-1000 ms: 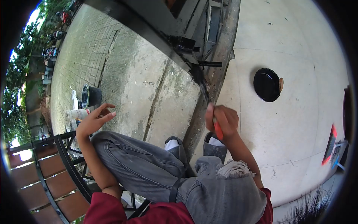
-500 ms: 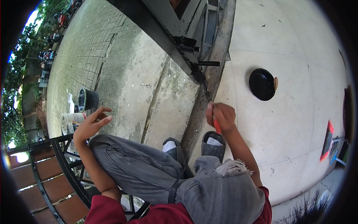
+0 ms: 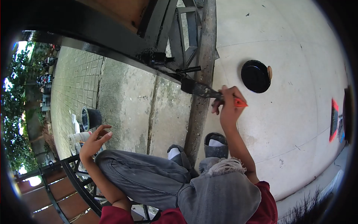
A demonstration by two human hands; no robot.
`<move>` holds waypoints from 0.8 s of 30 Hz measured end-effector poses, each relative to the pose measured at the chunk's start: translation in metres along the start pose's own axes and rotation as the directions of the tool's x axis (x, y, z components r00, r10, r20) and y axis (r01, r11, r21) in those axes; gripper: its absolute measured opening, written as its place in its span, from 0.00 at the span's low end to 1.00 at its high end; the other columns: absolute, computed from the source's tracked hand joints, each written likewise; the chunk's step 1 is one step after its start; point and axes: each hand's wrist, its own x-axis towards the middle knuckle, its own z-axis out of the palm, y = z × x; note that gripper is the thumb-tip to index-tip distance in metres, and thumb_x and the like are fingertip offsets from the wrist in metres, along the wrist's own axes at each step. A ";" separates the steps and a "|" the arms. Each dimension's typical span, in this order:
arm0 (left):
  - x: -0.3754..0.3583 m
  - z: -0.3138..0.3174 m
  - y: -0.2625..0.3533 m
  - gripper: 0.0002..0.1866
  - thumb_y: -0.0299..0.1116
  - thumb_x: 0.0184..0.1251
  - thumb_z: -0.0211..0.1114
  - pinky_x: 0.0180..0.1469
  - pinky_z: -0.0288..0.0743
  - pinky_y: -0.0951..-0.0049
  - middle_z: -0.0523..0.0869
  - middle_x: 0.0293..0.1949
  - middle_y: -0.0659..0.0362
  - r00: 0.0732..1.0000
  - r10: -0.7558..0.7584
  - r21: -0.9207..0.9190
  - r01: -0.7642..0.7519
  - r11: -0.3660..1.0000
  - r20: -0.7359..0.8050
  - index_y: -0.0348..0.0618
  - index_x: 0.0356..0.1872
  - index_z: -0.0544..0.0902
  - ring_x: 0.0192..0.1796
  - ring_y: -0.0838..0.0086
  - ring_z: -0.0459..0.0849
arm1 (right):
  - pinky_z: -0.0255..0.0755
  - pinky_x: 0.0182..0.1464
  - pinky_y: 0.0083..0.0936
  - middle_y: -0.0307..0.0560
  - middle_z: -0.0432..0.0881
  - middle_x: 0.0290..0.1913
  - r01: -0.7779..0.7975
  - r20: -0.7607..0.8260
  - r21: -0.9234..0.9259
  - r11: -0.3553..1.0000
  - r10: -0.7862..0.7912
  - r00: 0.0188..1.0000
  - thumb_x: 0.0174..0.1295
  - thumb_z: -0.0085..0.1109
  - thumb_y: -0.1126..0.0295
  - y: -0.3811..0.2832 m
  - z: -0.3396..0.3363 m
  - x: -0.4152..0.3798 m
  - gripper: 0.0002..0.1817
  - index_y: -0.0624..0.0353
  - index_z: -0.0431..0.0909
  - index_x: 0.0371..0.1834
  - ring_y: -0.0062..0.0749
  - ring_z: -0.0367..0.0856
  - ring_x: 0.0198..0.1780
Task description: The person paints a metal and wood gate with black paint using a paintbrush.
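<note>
My right hand [image 3: 230, 106] is closed around a paintbrush [image 3: 209, 92] with an orange handle end and dark, paint-covered bristles. The bristles touch the lower end of a black metal frame [image 3: 115, 54], near a latch with a short rod [image 3: 189, 69]. My left hand [image 3: 96, 140] hangs above my knee with its fingers apart and holds nothing. A round black pan of dark paint [image 3: 255, 77] sits on the pale floor to the right, with a brown piece at its rim.
A dark bucket [image 3: 91, 118] and a white tub [image 3: 77, 140] stand at the left, beyond my left hand. Black metal bars [image 3: 82, 186] curve at lower left. A raised edge [image 3: 200, 108] runs between rough concrete and smooth floor. A red-edged object [image 3: 333, 120] lies far right.
The view has shifted, with the black frame now larger at upper left. My right hand has risen and turned, and the brush lies more level against the frame's end.
</note>
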 end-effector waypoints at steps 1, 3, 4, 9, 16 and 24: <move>-0.001 0.001 0.000 0.21 0.41 0.75 0.64 0.52 0.73 0.75 0.82 0.39 0.61 1.000 -0.003 0.002 0.003 1.000 0.001 0.41 0.62 0.76 0.45 0.78 0.80 | 0.60 0.12 0.18 0.43 0.76 0.16 -0.003 -0.002 0.001 1.000 0.003 1.000 0.72 0.58 0.71 -0.001 0.002 0.000 0.15 0.62 0.73 0.25 0.23 0.77 0.13; 0.001 0.002 0.003 0.21 0.40 0.75 0.64 0.53 0.73 0.75 0.82 0.39 0.60 0.999 -0.006 -0.031 0.007 0.999 0.042 0.41 0.62 0.76 0.45 0.77 0.81 | 0.62 0.13 0.18 0.43 0.77 0.16 0.165 -0.067 0.087 0.982 -0.160 0.985 0.72 0.58 0.71 0.001 0.010 0.001 0.15 0.62 0.73 0.25 0.22 0.77 0.14; 0.003 0.001 0.003 0.21 0.40 0.75 0.64 0.53 0.73 0.75 0.82 0.39 0.60 0.999 -0.008 -0.026 0.010 1.000 0.047 0.41 0.62 0.76 0.45 0.77 0.81 | 0.63 0.14 0.18 0.44 0.77 0.17 0.255 0.016 -0.108 0.961 -0.255 0.967 0.72 0.58 0.71 0.007 0.010 0.001 0.15 0.63 0.73 0.25 0.22 0.77 0.14; 0.013 -0.001 0.005 0.21 0.40 0.75 0.64 0.53 0.74 0.75 0.82 0.39 0.60 0.999 -0.031 0.040 0.031 0.999 0.012 0.41 0.62 0.76 0.46 0.77 0.81 | 0.63 0.14 0.17 0.42 0.77 0.16 0.110 -0.073 -0.007 0.994 -0.110 0.991 0.71 0.59 0.73 -0.007 0.005 0.009 0.15 0.63 0.73 0.24 0.20 0.76 0.14; 0.023 0.003 0.024 0.20 0.41 0.77 0.60 0.45 0.71 0.77 0.83 0.38 0.62 0.997 -0.016 0.114 0.008 0.993 0.071 0.42 0.63 0.75 0.44 0.80 0.79 | 0.59 0.12 0.18 0.39 0.75 0.16 -0.017 -0.018 0.004 1.000 0.017 1.000 0.71 0.60 0.71 -0.021 0.003 0.036 0.17 0.61 0.71 0.22 0.20 0.75 0.12; 0.036 0.003 0.026 0.21 0.40 0.76 0.63 0.54 0.74 0.73 0.84 0.41 0.57 0.993 -0.078 0.047 0.074 0.996 0.092 0.39 0.62 0.76 0.47 0.75 0.82 | 0.61 0.13 0.16 0.39 0.76 0.16 -0.005 0.004 0.021 1.000 0.005 1.000 0.70 0.60 0.73 -0.029 -0.002 0.030 0.16 0.60 0.70 0.23 0.18 0.75 0.13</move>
